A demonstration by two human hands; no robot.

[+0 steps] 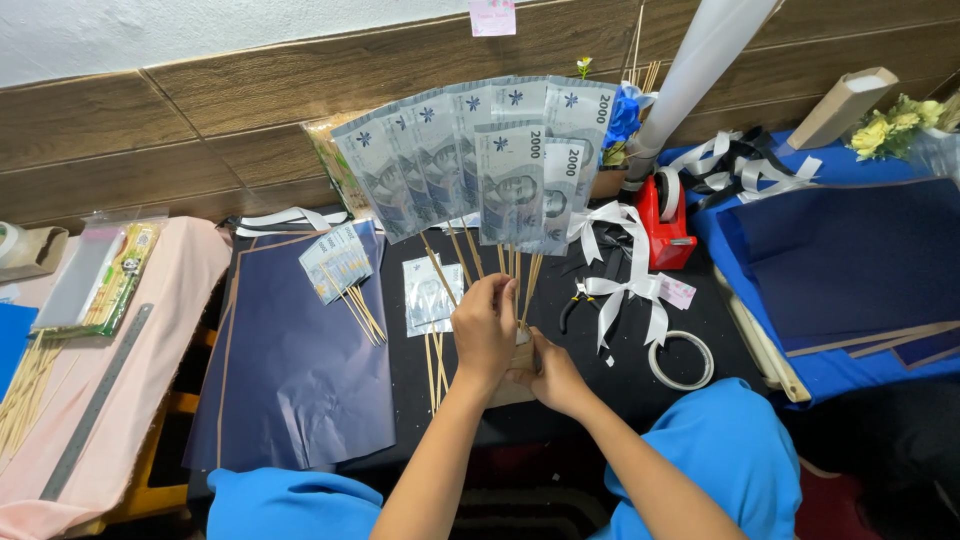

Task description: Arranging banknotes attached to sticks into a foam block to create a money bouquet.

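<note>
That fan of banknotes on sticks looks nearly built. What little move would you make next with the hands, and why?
Probably squeeze the sticks tighter at the base with the left hand and level the two front banknotes, which sit lower than the back row. The right hand steadies the bundle's foot beside it. More banknotes on sticks lie ready on the dark blue paper.

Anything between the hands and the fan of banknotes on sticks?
Nothing visible. The left hand already grips the wooden sticks under the fan of grey banknotes; the right hand holds their base. No object lies between.
</note>
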